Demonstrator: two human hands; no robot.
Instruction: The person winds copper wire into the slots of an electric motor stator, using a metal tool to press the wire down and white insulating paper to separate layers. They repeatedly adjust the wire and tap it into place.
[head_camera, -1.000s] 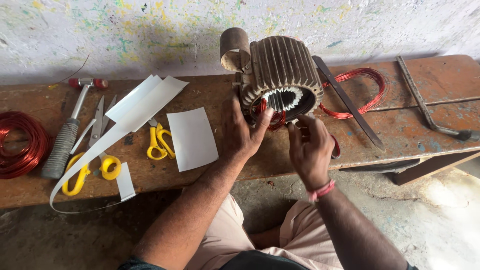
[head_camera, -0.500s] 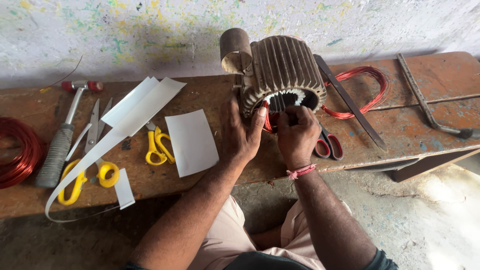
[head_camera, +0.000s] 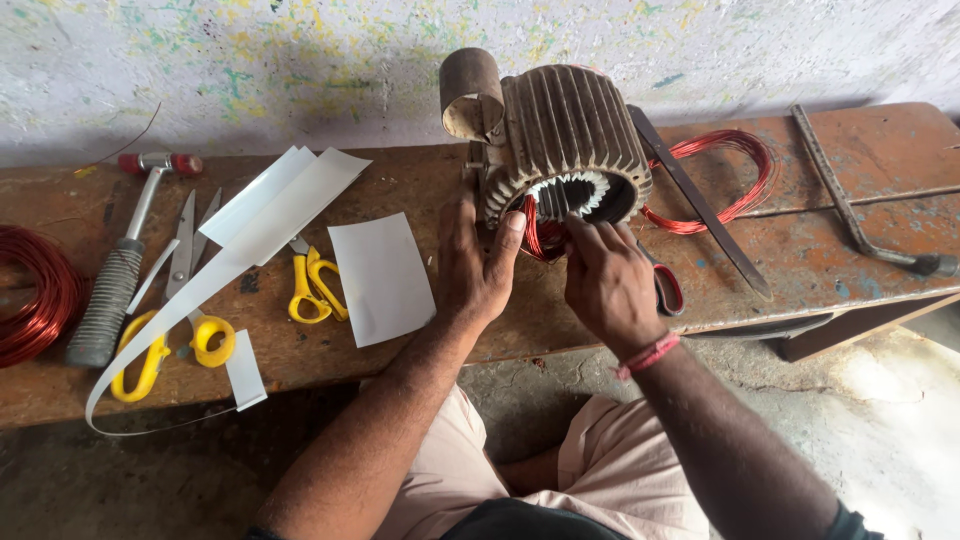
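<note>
A ribbed grey motor stator housing (head_camera: 572, 130) lies on its side on a worn wooden bench (head_camera: 420, 180), its open bore with white slot liners facing me. My left hand (head_camera: 475, 262) rests against the housing's left rim, thumb up at the opening. My right hand (head_camera: 605, 280) is at the bore's lower edge, fingers pinched on a red copper wire coil (head_camera: 535, 235) that hangs out of the opening. More red coil (head_camera: 725, 175) loops out behind the housing to the right.
White insulation paper sheets (head_camera: 380, 275) and a long strip (head_camera: 200, 285) lie left of my hands, with two yellow-handled scissors (head_camera: 310, 285), a hammer (head_camera: 115, 290) and a red wire spool (head_camera: 35, 295). Red-handled scissors (head_camera: 668, 290), a flat blade (head_camera: 700, 205) and a metal bar (head_camera: 850, 215) lie right.
My right hand has moved up from the bench edge to the stator opening and taken hold of the red coil. My left hand has stayed against the housing's rim.
</note>
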